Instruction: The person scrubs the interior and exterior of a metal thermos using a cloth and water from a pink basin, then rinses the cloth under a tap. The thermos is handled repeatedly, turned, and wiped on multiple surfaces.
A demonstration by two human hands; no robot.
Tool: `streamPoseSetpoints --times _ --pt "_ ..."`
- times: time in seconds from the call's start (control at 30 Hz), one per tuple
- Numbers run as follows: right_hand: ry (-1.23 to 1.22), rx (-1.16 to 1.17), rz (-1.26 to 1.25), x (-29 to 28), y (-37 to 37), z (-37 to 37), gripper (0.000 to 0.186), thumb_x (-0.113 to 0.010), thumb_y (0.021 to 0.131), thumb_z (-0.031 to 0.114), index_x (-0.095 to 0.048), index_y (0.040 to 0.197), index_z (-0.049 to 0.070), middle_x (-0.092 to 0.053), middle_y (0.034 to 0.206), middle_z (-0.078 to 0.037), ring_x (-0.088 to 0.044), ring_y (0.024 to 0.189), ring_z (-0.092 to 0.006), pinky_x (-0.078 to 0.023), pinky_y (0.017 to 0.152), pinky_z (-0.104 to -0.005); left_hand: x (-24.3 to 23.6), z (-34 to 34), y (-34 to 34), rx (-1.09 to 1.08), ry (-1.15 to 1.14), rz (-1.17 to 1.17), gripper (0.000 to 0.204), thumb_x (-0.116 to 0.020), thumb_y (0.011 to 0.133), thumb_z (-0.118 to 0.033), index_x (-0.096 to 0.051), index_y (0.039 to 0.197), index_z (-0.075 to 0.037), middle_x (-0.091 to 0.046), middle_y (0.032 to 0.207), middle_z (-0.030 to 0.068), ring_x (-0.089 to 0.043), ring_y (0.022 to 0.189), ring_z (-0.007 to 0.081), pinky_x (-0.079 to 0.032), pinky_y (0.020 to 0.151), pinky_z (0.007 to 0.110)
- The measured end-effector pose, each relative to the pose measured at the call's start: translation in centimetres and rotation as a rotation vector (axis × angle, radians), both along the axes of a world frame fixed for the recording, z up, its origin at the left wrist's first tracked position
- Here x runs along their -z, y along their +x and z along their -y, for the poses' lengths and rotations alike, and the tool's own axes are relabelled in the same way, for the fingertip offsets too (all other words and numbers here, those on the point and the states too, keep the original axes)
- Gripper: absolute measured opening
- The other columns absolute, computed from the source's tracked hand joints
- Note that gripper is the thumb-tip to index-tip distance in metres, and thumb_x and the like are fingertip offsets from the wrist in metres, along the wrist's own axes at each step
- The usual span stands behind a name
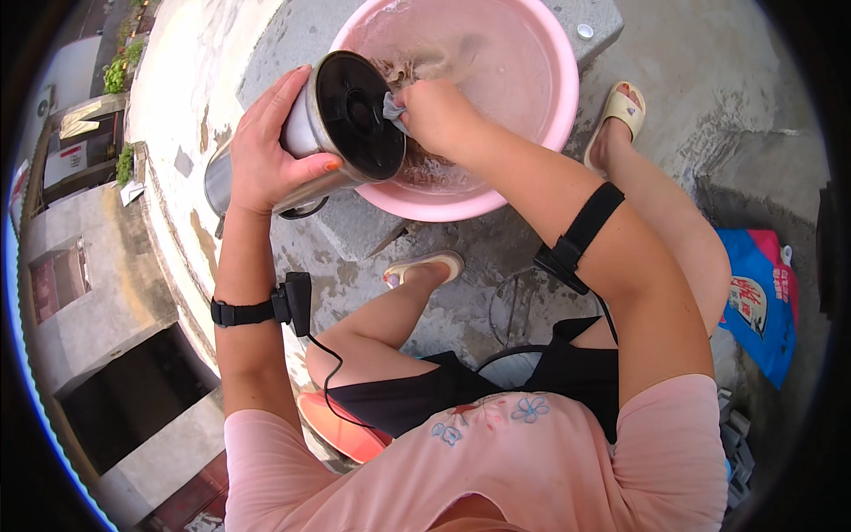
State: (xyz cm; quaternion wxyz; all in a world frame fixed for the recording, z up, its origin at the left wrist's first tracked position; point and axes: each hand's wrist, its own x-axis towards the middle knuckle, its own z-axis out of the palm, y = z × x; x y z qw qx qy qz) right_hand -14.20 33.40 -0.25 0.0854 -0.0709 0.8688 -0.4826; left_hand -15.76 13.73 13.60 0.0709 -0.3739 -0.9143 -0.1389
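My left hand point(273, 146) grips the side of a shiny metal jug point(308, 133), thumb on one side and fingers along the other. It is tilted over the near left rim of a pink basin point(565, 89), its round black base point(359, 111) facing up and to the right. Part of a dark handle shows beneath my left wrist. My right hand point(437, 113) pinches a wet grey cloth point(393, 108) against the edge of that base. Cloudy water fills the basin, and brownish cloth point(399, 71) lies in it, partly behind my right hand.
The basin stands on a grey stone block point(596, 22) with a small white cap point(585, 32) on it. My sandalled feet are on either side. A blue and pink bag point(761, 297) lies at right. A red-orange basin point(341, 426) is by my left leg.
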Motion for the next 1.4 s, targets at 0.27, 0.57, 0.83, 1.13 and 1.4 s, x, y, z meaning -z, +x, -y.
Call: streamPoseSetpoints --times 0.27,0.57,0.83,1.13,1.4 --pt "-0.04 0.167 -0.096 0.6 -3.6 1.1 0.013 -0.07 0.081 0.013 -0.072 0.09 0.003 -0.069 0.091 -0.021 -0.067 0.089 -0.038 -0.053 0.08 -0.0437 -0.3 -0.1 0.2 0.005 -0.023 0.016 0.098 -0.073 0.06 -0.074 -0.059 0.128 -0.003 -0.063 0.125 0.0163 -0.062 0.112 0.0354 -0.048 0.096 0.042" --pt "0.174 -0.182 0.289 -0.2 -1.1 -0.2 0.025 -0.069 0.082 0.011 -0.07 0.105 0.004 -0.069 0.081 -0.019 -0.069 0.087 -0.0323 -0.054 0.076 -0.0412 0.0 0.0 -0.5 -0.034 0.002 0.064 0.098 -0.073 0.059 -0.074 -0.059 0.128 -0.006 -0.063 0.124 0.016 -0.062 0.113 0.0352 -0.048 0.097 0.041" --pt "-0.459 0.05 0.514 1.6 -2.0 -1.0 0.032 -0.073 0.083 0.011 -0.066 0.113 0.002 -0.068 0.084 -0.007 -0.064 0.074 -0.0172 -0.052 0.066 -0.0313 0.0 1.3 -0.3 -0.124 0.141 0.175 0.103 -0.073 0.059 -0.075 -0.055 0.131 -0.002 -0.061 0.127 0.0179 -0.06 0.115 0.0361 -0.047 0.099 0.041" --pt "0.029 0.078 -0.124 -5.6 -5.7 1.0 0.024 -0.066 0.083 0.012 -0.071 0.103 0.001 -0.069 0.093 -0.021 -0.068 0.088 -0.0341 -0.052 0.08 -0.0422 -0.1 0.4 -0.2 -0.088 -0.038 0.038 0.102 -0.071 0.058 -0.077 -0.058 0.13 -0.006 -0.062 0.126 0.0163 -0.06 0.112 0.036 -0.046 0.097 0.043" --pt "-0.261 0.231 -0.211 -3.9 -3.7 1.1 0.016 -0.063 0.084 0.009 -0.072 0.094 0.002 -0.07 0.089 -0.019 -0.068 0.085 -0.0351 -0.053 0.078 -0.0411 -0.1 -0.3 0.0 -0.062 -0.024 0.024 0.101 -0.072 0.059 -0.075 -0.058 0.13 -0.005 -0.062 0.126 0.0161 -0.061 0.111 0.0363 -0.047 0.095 0.043"
